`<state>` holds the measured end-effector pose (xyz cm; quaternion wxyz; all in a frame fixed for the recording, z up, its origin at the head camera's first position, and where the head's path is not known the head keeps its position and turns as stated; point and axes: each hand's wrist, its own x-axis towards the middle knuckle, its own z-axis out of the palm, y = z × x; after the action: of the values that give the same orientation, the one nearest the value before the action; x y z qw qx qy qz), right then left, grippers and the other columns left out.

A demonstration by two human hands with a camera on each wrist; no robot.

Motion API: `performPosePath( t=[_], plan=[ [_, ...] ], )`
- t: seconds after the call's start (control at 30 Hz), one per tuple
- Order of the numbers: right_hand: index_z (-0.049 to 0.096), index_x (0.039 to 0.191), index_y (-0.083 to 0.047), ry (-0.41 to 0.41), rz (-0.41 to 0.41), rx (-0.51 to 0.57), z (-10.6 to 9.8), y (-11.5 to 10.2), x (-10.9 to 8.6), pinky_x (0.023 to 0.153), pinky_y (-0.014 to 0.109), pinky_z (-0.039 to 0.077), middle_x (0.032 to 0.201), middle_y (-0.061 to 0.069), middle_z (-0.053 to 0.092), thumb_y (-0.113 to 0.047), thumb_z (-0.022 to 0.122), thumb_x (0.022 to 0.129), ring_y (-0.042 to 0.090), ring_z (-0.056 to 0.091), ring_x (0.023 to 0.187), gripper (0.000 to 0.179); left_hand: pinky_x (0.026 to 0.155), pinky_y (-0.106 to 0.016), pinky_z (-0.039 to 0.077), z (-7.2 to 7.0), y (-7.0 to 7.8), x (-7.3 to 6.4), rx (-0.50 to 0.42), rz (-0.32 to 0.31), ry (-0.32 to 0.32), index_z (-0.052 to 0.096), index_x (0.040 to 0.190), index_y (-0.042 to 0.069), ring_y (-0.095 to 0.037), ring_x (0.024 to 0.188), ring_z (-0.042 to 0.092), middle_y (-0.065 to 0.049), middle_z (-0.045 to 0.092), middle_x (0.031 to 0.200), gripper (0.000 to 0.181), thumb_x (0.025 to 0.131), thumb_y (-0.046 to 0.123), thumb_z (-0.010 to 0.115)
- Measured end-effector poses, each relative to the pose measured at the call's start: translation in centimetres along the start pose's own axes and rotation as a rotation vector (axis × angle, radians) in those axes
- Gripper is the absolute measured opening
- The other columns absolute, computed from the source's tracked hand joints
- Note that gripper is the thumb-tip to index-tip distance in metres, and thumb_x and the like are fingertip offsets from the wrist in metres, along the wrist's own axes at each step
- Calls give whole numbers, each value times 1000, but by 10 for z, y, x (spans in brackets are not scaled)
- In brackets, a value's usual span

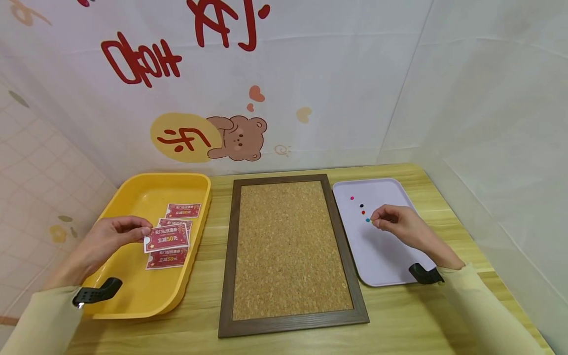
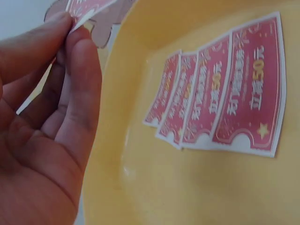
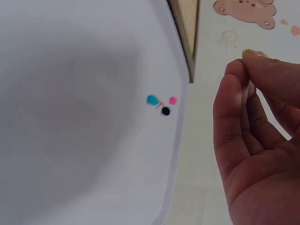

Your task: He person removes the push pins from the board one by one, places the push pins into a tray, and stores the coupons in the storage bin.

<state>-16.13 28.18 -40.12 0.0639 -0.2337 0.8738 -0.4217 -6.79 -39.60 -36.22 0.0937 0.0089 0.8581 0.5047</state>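
Note:
My left hand (image 1: 108,241) pinches a red paper coupon (image 1: 167,238) by its left edge, thumb on top, above the yellow tray (image 1: 133,303). Several matching coupons (image 2: 255,89) lie overlapping in that tray, apart from the held one. At the right, my right hand (image 1: 401,224) is over the pale purple tray (image 1: 377,268), thumb and index fingertips together on a tiny yellow pin (image 3: 246,51), mostly hidden by the fingers. Small round-headed pins lie in the tray: a blue pin (image 3: 152,100), a black pin (image 3: 166,111), a pink pin (image 3: 173,101) and a red pin (image 1: 363,212).
Between the trays, a cork board (image 1: 288,246) in a dark brown frame (image 1: 293,324) lies flat on the wood-grain table (image 1: 208,286). Behind it hangs a white backdrop (image 1: 333,74) with a printed bear and red characters.

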Motion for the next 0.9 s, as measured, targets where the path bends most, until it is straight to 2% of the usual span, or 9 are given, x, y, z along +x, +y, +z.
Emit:
performPosePath(
  t=[0.27,0.5,0.63,0.77,0.9],
  plan=[
    [71,99,0,-41,44,-44,-2,16,7,67,24,51,92,13,71,-3,70,98,10,60,76,3,82,-21,55,-4,-11,4,32,7,-80,67,116,-9,-13,91,69,0,74,100,23,106,10,59],
    [72,99,0,-96,64,-9,-3,27,10,70,23,52,93,11,71,0,71,96,10,60,80,3,85,-24,56,-5,-17,9,57,-68,-107,67,120,-7,-14,95,71,-1,75,104,30,106,18,61],
    [72,99,1,-114,48,9,-3,33,11,71,21,51,93,10,71,6,69,94,8,60,81,7,84,-25,55,-6,-23,12,62,-83,-121,65,122,-9,-13,95,70,0,74,105,33,106,20,61],
    [72,98,1,-132,41,-12,-2,40,11,73,19,49,93,7,71,9,67,94,6,58,83,10,84,-23,55,-6,-32,16,59,-93,-130,65,124,-9,-10,94,69,3,73,106,33,106,18,62],
    [73,97,-1,-146,44,-42,-1,44,11,75,19,49,92,5,71,8,68,93,6,59,84,11,84,-22,56,-5,-39,19,46,-102,-147,65,123,-10,-10,94,67,1,72,108,33,105,17,63]
  ],
)
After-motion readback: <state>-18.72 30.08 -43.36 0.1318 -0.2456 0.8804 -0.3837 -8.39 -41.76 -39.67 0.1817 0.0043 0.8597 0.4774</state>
